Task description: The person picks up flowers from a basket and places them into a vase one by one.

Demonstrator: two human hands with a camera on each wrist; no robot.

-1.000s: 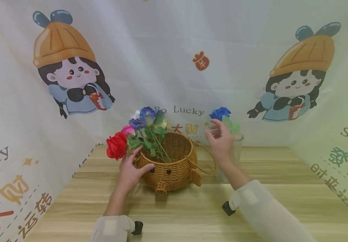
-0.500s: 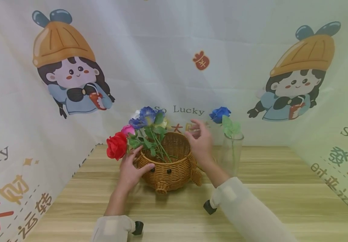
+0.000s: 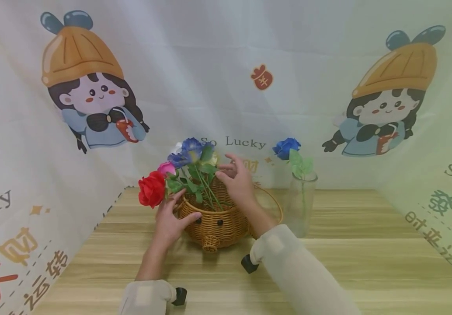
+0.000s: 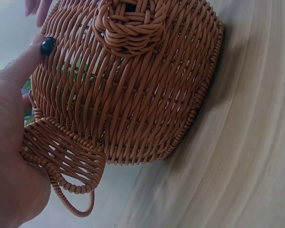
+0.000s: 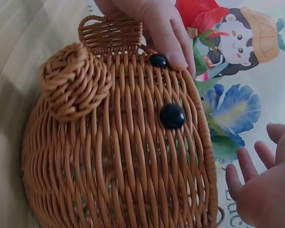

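On the table [image 3: 210, 284], the left hand [image 3: 168, 222] grips the rim of the basket [image 3: 220, 229] of leaning flowers [image 3: 189, 153], while the right hand [image 3: 238, 180], fingers relaxed, holding nothing, partly hides it, and a glass vase [image 3: 300, 210] stands rightward, apart.

Table [image 3: 348, 267] was surfaced in light wood grain. Pale cloth backdrop [image 3: 206, 65] was hung behind and along both sides, visibly creased. Two cartoon girls were printed on it, left [image 3: 96, 94] and right [image 3: 389, 105], both drawn with orange hats and blue tops. Red pouch [image 3: 262, 78] was printed between them, "So Lucky" lettering [image 3: 245, 142] below. Gold star [image 3: 36, 210] was printed on the left side.
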